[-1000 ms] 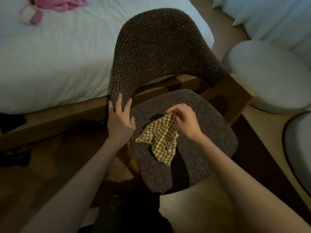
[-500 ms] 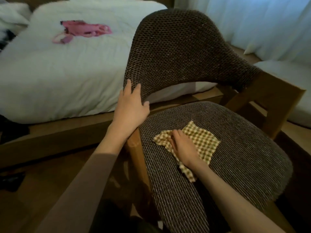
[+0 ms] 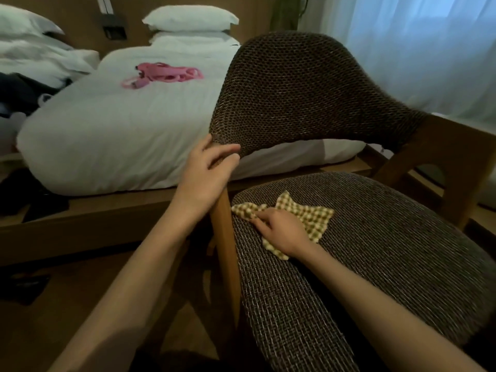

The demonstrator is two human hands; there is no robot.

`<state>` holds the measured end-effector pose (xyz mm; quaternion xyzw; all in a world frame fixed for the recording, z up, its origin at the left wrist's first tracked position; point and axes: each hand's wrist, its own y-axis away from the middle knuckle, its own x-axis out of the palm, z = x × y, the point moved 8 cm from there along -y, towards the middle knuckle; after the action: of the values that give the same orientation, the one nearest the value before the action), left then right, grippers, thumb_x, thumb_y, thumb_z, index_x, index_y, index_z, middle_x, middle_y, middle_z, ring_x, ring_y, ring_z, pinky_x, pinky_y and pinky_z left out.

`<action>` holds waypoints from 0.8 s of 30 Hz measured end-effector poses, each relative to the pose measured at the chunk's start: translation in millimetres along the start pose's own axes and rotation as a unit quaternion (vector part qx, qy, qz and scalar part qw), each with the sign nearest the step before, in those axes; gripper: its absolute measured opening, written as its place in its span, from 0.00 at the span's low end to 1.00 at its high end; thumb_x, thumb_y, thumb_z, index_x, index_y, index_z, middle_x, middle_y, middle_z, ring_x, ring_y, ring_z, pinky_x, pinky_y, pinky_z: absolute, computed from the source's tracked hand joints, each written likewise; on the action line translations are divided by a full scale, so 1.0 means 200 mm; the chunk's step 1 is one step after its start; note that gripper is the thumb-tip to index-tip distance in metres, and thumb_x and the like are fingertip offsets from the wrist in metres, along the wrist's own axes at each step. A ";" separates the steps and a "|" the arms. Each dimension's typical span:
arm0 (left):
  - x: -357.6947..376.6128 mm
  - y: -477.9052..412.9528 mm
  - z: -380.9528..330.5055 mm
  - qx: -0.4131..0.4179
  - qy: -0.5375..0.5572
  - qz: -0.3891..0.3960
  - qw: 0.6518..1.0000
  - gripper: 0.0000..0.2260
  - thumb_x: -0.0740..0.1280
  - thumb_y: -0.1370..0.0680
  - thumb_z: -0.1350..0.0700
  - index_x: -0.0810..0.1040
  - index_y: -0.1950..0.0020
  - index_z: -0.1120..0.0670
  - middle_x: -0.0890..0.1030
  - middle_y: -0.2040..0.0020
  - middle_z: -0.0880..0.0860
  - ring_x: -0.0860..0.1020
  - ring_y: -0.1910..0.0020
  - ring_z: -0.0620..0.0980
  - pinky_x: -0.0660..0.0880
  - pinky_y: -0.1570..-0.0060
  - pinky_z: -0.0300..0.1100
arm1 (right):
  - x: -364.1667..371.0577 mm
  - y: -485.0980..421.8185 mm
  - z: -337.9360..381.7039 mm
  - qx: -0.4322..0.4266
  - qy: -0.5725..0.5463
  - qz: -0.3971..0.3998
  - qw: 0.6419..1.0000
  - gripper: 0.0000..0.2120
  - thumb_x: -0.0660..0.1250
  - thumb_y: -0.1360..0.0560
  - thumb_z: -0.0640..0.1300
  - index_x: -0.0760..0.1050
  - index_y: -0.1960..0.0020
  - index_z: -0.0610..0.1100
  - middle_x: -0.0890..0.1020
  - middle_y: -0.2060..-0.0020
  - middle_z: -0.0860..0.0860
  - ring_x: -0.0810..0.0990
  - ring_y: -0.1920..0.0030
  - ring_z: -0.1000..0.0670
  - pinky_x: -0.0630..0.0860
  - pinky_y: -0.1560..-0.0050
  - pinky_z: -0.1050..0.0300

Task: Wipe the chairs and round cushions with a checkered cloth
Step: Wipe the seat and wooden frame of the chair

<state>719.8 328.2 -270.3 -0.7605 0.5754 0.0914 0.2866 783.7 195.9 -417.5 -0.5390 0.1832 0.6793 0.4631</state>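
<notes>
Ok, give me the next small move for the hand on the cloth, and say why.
Probably slide the right hand rightward across the seat, pressing the checkered cloth flat. The cloth lies near the seat's left edge, most of the seat lies uncovered beside it, and the left hand grips the backrest.

Where we find things around the chair

Our chair (image 3: 226,251) stands right before us, its backrest (image 3: 295,89) toward the bed (image 3: 120,135) behind it. The cloth (image 3: 314,214) lies on the seat (image 3: 389,264) near its left edge, under our right hand (image 3: 284,232). Our left hand (image 3: 206,173) holds the backrest's lower left corner. A tangle of straps (image 3: 161,75) lies on the bed, pillows (image 3: 190,18) at its far end; a curtain (image 3: 429,49) hangs behind the chair to the right
</notes>
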 end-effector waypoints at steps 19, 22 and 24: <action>0.17 0.46 0.34 -0.013 0.033 -0.015 0.999 0.47 0.63 0.36 0.27 0.45 0.24 0.40 0.61 0.25 0.47 0.66 0.32 0.43 0.67 0.34 0.44 | -0.11 0.01 -0.17 0.154 0.088 -0.063 0.982 0.18 0.52 0.19 0.53 0.79 0.47 0.49 0.74 0.70 0.55 0.74 0.69 0.52 0.64 0.71 0.60; 0.16 0.45 0.34 0.008 0.063 -0.015 0.998 0.45 0.56 0.34 0.23 0.48 0.24 0.43 0.64 0.26 0.49 0.68 0.32 0.46 0.67 0.33 0.49 | -0.03 0.02 -0.02 0.100 0.023 -0.010 0.995 0.16 0.54 0.19 0.53 0.79 0.43 0.50 0.75 0.73 0.56 0.73 0.73 0.54 0.66 0.74 0.62; 0.15 0.42 0.34 0.011 0.095 -0.023 0.995 0.44 0.53 0.33 0.23 0.50 0.24 0.44 0.66 0.28 0.51 0.69 0.32 0.50 0.67 0.33 0.57 | 0.00 0.10 0.08 0.037 -0.032 0.030 0.998 0.14 0.56 0.19 0.51 0.77 0.41 0.51 0.78 0.73 0.53 0.75 0.74 0.55 0.71 0.76 0.61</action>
<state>663.6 326.3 -367.4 -0.7754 0.5834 0.0060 0.2413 758.4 198.4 -415.7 -0.4936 0.2089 0.7027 0.4680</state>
